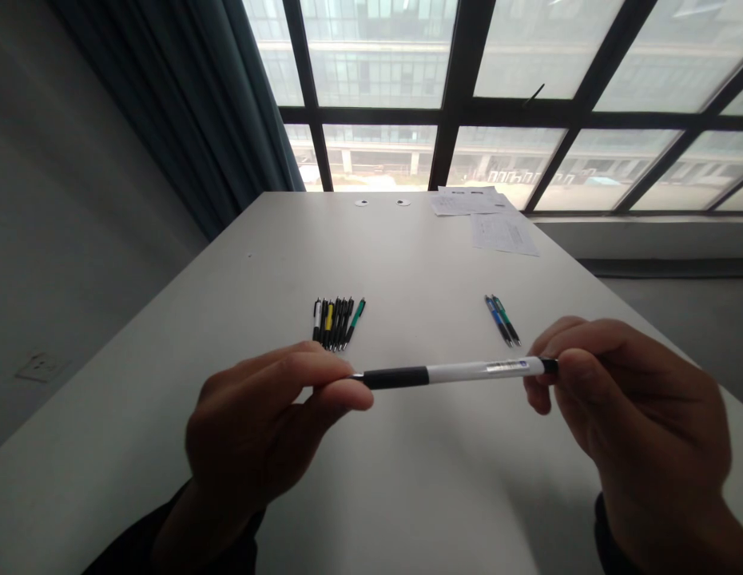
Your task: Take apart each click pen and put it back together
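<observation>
A white pen (455,373) with a black grip is held level above the table between my two hands. My left hand (269,423) pinches its tip end between thumb and fingers. At the other end, my right hand (635,407) grips the black top, and its fingers cover part of it. Beyond my left hand lies a row of several pens (335,323), mostly black, with a white, a yellow and a green one among them. Past the held pen, nearer my right hand, a blue pen (498,321) and a green pen (506,321) lie side by side.
The white table (371,263) stretches away to a large framed window (380,116). Printed papers (504,234) lie at its far right, and two small oval pieces (362,203) sit at the far edge. A dark curtain (185,96) hangs at the left.
</observation>
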`<state>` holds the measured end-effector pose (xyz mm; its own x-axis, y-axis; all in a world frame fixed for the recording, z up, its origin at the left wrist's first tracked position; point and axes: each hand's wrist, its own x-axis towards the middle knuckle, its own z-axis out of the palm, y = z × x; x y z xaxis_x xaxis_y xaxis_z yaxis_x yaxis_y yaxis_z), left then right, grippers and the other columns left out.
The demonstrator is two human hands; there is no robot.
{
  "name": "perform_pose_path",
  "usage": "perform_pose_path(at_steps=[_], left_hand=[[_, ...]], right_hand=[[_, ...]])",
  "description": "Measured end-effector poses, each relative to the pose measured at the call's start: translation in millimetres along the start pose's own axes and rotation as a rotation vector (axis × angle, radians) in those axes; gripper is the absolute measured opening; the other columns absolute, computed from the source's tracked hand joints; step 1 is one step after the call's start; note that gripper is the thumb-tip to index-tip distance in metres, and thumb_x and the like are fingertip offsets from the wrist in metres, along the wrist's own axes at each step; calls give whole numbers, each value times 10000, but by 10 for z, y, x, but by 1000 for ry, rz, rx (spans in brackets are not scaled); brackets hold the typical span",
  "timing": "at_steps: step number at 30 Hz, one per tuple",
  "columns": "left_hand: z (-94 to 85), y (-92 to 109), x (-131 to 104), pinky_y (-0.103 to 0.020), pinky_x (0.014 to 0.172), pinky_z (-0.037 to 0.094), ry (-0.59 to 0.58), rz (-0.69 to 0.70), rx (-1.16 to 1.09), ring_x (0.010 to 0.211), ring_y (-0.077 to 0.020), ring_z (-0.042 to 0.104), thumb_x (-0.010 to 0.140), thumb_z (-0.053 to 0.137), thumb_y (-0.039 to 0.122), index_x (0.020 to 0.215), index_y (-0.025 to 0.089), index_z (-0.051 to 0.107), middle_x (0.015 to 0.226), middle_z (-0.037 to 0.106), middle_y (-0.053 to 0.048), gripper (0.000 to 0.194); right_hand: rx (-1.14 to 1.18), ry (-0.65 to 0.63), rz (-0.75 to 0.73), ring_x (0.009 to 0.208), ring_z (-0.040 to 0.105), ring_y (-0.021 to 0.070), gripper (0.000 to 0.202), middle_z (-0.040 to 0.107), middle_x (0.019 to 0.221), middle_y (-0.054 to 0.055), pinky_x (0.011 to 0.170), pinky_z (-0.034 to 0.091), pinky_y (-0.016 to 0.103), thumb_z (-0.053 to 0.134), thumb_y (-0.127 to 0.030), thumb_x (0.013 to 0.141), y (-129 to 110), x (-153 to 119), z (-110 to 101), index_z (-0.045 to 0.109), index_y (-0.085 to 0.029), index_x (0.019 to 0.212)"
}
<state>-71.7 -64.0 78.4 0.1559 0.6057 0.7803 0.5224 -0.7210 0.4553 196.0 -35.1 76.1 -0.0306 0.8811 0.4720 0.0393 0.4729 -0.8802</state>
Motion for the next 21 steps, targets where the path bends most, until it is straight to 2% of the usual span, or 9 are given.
perform_pose_path(at_steps=[6, 10, 21], left_hand=[[21, 24, 12, -170, 448, 462, -19, -15, 0, 480, -61, 583, 962, 662, 239, 735, 157, 646, 593, 638, 36, 242], [23, 25, 7, -178, 447, 445, -23, -22, 1, 449, -57, 554, 979, 641, 268, 692, 160, 613, 556, 603, 40, 308], [48, 15, 1, -225, 448, 390, -32, -46, -64, 444, -73, 488, 964, 617, 178, 635, 162, 552, 531, 527, 40, 336]], right_hand=[[31, -71, 2, 538, 540, 129, 210, 589, 639, 14, 493, 369, 305, 643, -266, 979, 56, 5, -34, 715, -192, 795], [25, -70, 3, 517, 526, 127, 240, 556, 606, 6, 477, 357, 303, 642, -267, 978, 60, 6, -14, 699, -190, 758], [-44, -53, 1, 480, 484, 133, 389, 493, 523, -5, 452, 348, 290, 638, -353, 979, 61, 2, -7, 605, -197, 625]])
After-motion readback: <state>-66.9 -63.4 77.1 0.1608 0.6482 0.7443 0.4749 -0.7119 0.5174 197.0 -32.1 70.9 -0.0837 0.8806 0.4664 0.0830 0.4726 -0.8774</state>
